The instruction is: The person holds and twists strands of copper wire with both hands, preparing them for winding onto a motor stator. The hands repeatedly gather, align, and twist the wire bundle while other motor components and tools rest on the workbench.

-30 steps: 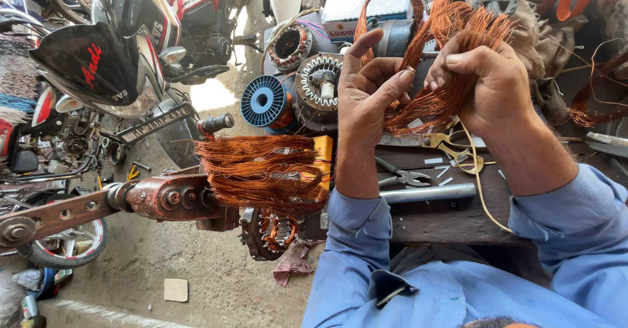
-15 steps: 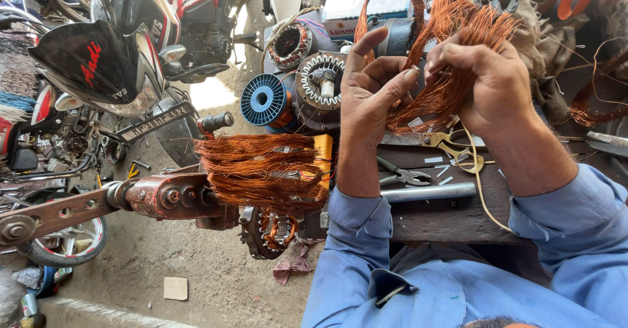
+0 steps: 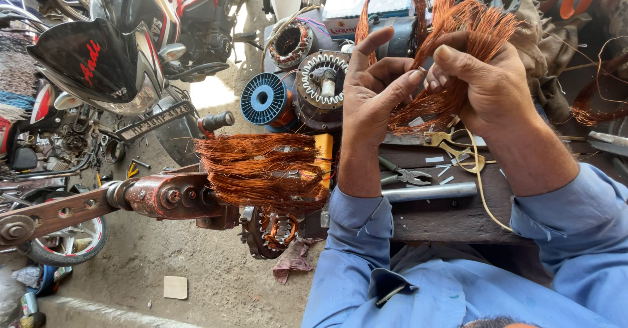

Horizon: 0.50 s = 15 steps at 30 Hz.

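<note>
Both of my hands hold a bundle of loose copper winding wire (image 3: 458,47) raised above a dark workbench (image 3: 451,217). My left hand (image 3: 373,86) has its fingers spread and pressed into the strands, thumb pointing up. My right hand (image 3: 481,79) pinches the wire near its upper end, fingers curled around the strands. A loop of the same copper wire (image 3: 392,1) arches behind my left hand. Blue shirt sleeves cover both forearms.
A second mass of copper wire (image 3: 268,171) hangs on a red winding machine arm (image 3: 163,197) at the left. A blue spool (image 3: 263,98) and a motor stator (image 3: 324,79) stand behind. Pliers (image 3: 402,171), scissors (image 3: 454,146) and a metal rod (image 3: 432,190) lie on the bench. Motorcycles (image 3: 118,47) are parked at the left.
My left fingers have shifted slightly in the strands, the thumb rising. The copper bundle has stayed in about the same place.
</note>
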Available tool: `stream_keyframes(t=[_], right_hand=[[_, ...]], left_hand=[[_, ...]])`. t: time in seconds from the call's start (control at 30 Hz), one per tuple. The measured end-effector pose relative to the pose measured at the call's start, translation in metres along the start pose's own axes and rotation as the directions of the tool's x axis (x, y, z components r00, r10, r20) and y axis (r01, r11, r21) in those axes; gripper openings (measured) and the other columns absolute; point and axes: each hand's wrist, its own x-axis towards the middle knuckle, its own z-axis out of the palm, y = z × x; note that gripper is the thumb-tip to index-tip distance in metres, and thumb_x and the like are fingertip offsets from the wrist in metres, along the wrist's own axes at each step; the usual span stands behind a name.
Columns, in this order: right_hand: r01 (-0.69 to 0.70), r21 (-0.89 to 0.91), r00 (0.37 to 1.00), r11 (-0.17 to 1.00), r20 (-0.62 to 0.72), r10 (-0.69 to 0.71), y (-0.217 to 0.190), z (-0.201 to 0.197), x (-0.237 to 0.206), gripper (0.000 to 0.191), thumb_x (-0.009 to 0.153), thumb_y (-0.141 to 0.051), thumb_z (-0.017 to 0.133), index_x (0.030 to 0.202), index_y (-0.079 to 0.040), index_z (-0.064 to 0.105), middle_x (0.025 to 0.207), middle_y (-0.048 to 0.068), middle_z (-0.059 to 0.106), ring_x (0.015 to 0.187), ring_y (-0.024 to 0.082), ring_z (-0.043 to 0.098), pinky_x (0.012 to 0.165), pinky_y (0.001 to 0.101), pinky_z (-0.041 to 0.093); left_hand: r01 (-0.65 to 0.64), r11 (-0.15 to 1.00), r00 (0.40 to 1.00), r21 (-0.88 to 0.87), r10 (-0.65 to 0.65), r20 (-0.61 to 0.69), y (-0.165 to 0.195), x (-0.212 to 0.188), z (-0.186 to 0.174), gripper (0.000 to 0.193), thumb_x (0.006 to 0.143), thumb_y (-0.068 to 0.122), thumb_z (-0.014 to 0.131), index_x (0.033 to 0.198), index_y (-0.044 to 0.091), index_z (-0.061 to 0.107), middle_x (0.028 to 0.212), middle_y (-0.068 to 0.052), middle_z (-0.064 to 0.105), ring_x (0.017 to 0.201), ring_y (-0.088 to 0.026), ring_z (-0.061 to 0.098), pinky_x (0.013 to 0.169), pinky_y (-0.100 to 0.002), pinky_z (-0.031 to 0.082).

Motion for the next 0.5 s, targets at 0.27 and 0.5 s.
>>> stream_keyframes(t=[0.27,0.5], right_hand=[[-0.003,-0.021,1.0,1.0,-0.015,0.002,-0.0024,-0.0005,0.0002,0.007,0.106,0.0,0.07,0.112,0.003,0.069,0.089,0.011,0.068,0.082,0.017,0.067,0.083,0.033,0.059],[-0.03,-0.021,1.0,0.999,-0.009,0.029,-0.005,0.002,0.0014,0.006,0.103,0.003,0.07,0.109,0.004,0.07,0.087,0.013,0.069,0.084,0.019,0.068,0.082,0.0326,0.061]], left_hand=[[-0.006,1.0,0.999,0.009,0.007,-0.039,0.0016,-0.0002,-0.0009,0.072,0.09,0.005,0.083,0.151,0.0,0.045,0.103,-0.016,0.074,0.089,-0.016,0.072,0.072,-0.026,0.056],[-0.04,0.999,0.997,-0.016,0.039,-0.063,-0.0005,0.0014,-0.0043,0.073,0.09,0.003,0.082,0.152,0.001,0.043,0.105,-0.017,0.074,0.088,-0.016,0.072,0.069,-0.026,0.058]])
